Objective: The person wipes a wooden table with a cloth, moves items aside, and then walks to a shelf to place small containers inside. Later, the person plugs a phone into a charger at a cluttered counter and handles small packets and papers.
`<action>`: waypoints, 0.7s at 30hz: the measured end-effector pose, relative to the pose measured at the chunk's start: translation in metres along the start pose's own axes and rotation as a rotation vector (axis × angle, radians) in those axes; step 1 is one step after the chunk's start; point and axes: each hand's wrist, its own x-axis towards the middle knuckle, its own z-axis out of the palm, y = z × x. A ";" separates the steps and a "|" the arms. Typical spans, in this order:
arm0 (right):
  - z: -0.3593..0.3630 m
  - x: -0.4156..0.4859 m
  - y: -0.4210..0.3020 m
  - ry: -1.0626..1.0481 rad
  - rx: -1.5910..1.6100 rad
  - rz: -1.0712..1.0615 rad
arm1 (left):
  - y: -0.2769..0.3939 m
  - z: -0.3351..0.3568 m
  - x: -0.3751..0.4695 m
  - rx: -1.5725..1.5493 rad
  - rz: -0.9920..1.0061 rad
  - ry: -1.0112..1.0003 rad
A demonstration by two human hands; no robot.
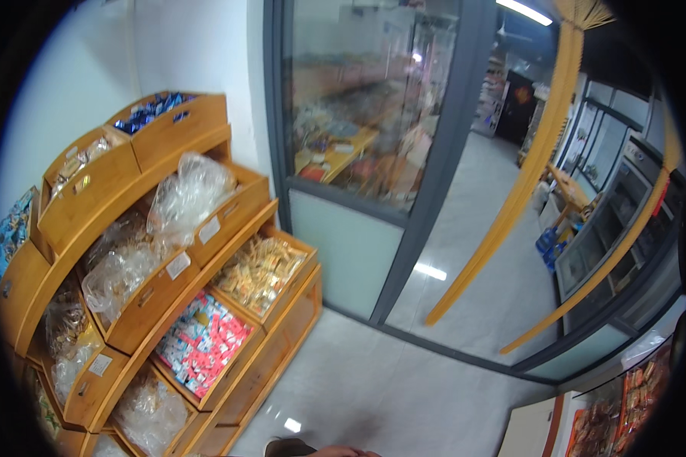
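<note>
At the bottom edge only a sliver of skin shows, apparently my left hand and my right hand close together. Their fingers and anything in them are cut off by the frame. To the left stands a tiered wooden display shelf with bins. One bin holds pink, white and blue wrapped packets; another has gold-wrapped pieces. Clear plastic bags lie over several other bins. Dark blue wrapped packets fill a top bin.
A grey-framed glass partition stands ahead, beside a doorway with yellow curtain strips tied back. Beyond it are a glass-door cabinet and a blue container. Packaged goods sit in racks at lower right. Tiled floor lies between.
</note>
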 end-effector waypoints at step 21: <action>-0.419 0.066 0.159 1.002 0.709 0.359 | 0.315 0.338 0.360 0.889 0.116 -0.669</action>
